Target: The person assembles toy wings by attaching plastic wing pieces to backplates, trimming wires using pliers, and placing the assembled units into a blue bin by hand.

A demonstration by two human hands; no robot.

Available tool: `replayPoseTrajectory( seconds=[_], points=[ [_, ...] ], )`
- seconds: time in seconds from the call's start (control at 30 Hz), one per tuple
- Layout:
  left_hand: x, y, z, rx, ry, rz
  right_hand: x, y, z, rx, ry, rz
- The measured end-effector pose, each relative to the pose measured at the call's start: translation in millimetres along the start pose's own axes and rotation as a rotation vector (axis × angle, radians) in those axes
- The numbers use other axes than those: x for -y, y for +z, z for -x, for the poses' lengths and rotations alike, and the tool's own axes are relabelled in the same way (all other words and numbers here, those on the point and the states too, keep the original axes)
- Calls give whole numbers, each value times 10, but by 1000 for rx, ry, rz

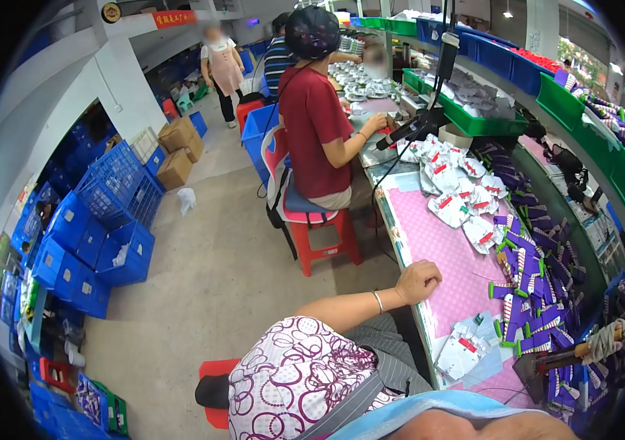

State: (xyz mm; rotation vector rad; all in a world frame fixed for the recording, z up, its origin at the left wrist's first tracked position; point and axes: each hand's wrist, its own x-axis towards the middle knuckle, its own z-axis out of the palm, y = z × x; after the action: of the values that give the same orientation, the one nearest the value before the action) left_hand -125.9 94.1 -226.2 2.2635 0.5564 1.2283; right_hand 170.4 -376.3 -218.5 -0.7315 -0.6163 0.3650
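My left hand (419, 281), with a bracelet at the wrist, rests at the near edge of the pink patterned table (455, 290). Its fingers are curled in loosely, and nothing shows between them. Beyond it lies a heap of silvery-white flat pieces with red and green marks (466, 192). A similar silvery-white piece (465, 350) lies closer to me on a pale sheet. Along the far side of the table spread many purple pieces with striped bands and green ends (532, 286). My right hand is out of view.
A co-worker in a dark red shirt (318, 125) sits on a red stool (323, 242) at the same bench. Green bins (485, 121) line the shelf above. A wooden-handled tool (569, 358) lies front right. Blue crates (125, 253) stand left across the floor.
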Motion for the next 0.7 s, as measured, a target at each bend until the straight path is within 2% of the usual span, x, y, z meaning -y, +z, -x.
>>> replayPoseTrajectory(
  seconds=[0.03,0.1,0.23,0.3,0.37,0.43,0.47,0.5,0.57,0.7],
  points=[
    [6,-7,-1,3,-12,-5,0,125,-33,-1,13,-1],
    [10,7,-7,-6,19,-5,43,493,-93,-557,177,311],
    [-19,20,-14,4,-29,6,11,328,-54,-565,167,380],
    [-3,17,-24,14,-14,-1,-54,334,-54,-726,52,420],
    [-2,19,-29,25,-36,12,-28,178,-49,-654,112,463],
    [-10,16,-42,-4,-2,-12,-103,-105,-50,32,27,-158],
    [-6,20,-42,0,-1,-16,-130,-179,-49,75,46,-177],
    [5,28,-37,6,-9,-14,-93,-246,-13,69,53,-173],
    [23,36,-32,-1,4,-22,8,119,-27,-364,239,308],
    [-7,11,-51,-13,16,-18,-2,0,11,-413,264,250]
  ],
)
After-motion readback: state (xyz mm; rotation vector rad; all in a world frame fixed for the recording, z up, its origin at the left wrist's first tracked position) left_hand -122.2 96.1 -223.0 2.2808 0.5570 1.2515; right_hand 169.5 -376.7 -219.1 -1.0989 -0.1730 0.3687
